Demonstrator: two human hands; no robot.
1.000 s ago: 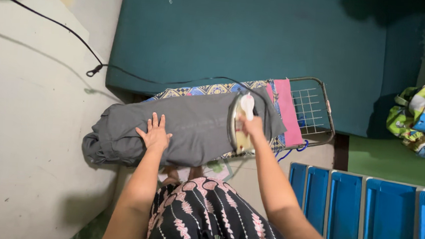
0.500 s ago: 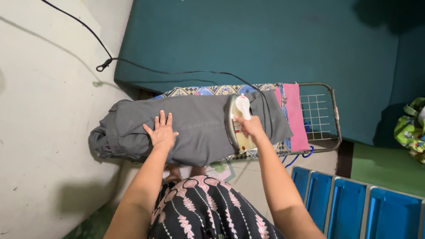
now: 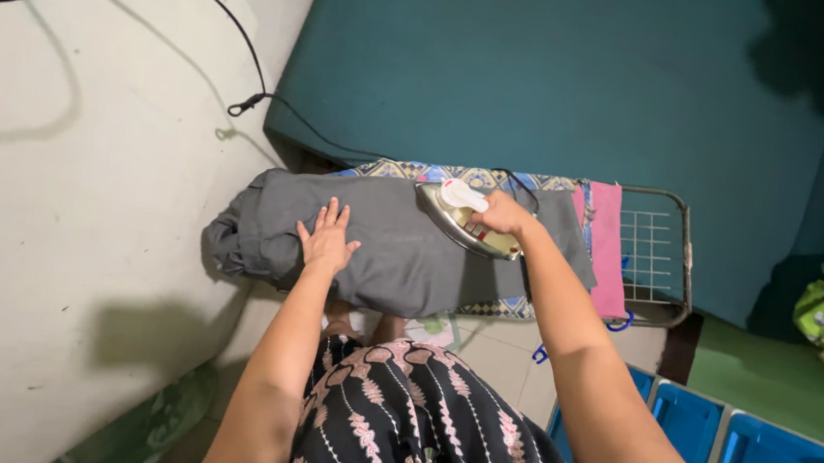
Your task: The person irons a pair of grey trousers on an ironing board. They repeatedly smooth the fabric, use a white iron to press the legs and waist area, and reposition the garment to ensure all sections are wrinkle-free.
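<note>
Half the grey garment (image 3: 401, 245) looks pressed — right hand (image 3: 505, 214) grips the iron (image 3: 461, 220) mid-cloth, left hand (image 3: 327, 245) lies flat, released; bunched end remains.

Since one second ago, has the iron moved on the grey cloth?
Yes. The iron in the right hand has slid toward the left hand, farther from the pink cloth at the board's end, and has turned more sideways.
</note>
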